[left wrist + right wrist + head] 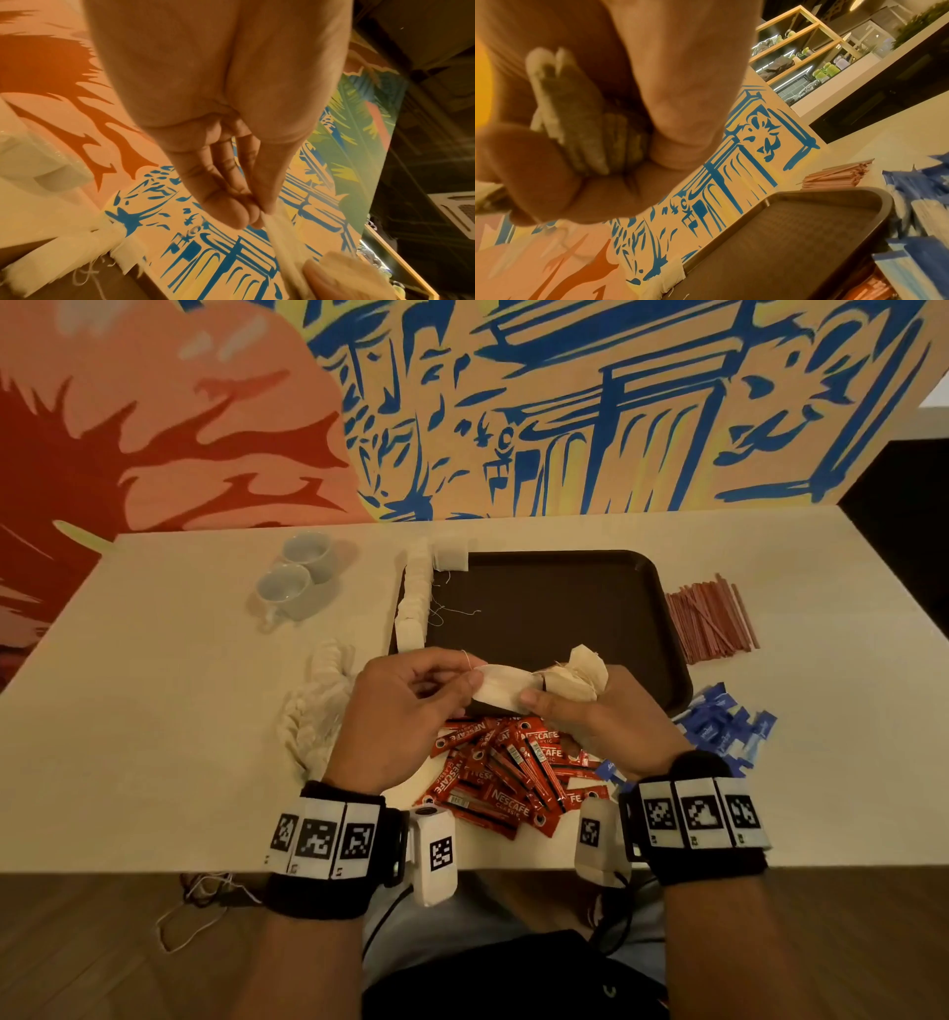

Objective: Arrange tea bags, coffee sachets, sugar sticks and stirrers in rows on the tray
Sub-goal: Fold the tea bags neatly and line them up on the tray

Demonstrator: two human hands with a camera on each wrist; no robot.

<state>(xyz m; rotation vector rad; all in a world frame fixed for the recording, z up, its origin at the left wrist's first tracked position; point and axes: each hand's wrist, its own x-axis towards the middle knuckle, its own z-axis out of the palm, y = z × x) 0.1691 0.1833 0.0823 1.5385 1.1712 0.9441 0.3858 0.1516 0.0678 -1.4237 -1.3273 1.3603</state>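
A single tea bag (500, 694) is pinched by the left hand (405, 706) and drawn from a bunch of tea bags (575, 677) clutched in the right hand (611, 716), above the near edge of the tray (590, 588); the bunch evidently serves as a supply. A row of tea bags (417, 595) lines the tray's left edge. Coffee sachets (503, 778) lie heaped nearest the person, sugar sticks (724, 726) and stirrers (711, 616) to the tray's right, none yet arranged
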